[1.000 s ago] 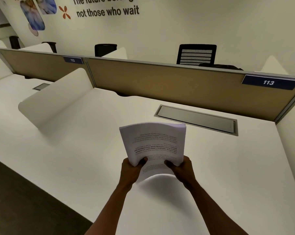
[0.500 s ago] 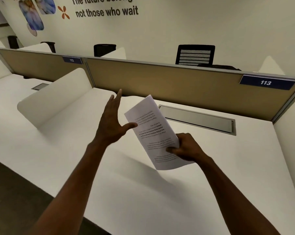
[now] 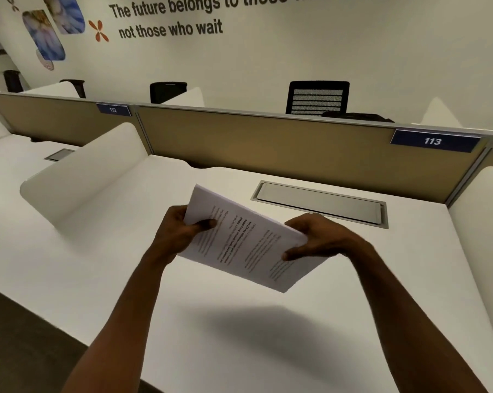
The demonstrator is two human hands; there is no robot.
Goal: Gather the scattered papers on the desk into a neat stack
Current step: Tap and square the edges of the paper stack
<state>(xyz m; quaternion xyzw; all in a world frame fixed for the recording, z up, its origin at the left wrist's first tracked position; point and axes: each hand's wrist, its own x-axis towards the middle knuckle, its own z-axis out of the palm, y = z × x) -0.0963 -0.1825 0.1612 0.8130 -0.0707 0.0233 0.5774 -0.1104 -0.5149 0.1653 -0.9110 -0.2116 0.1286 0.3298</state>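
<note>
Both hands clasp one stack of papers (image 3: 242,239) in the air above the white table (image 3: 239,350): the left hand (image 3: 180,234) pinches the stack's left end, thumb on the printed top sheet and fingers underneath, while the right hand (image 3: 316,239) closes on the right end, thumb on top. The stack is tilted, its far-left corner raised and its near-right corner lower, and it touches nothing but the hands. Its shadow lies on the table just below and nearer the viewer. No loose sheets show on the table around it.

Beyond the stack, a grey metal cable hatch (image 3: 320,202) is set flush in the table, with the right hand covering a bit of its near edge. A curved white divider (image 3: 89,171) stands to the left. Behind runs a tan partition (image 3: 268,146) carrying blue number plates, 112 (image 3: 113,110) and 113 (image 3: 434,140). Past it, black chair backs (image 3: 317,97) rise, their seats hidden by the partition. Wall lettering (image 3: 168,18) is cut off at the top edge. The print on the papers is too blurred to read.
</note>
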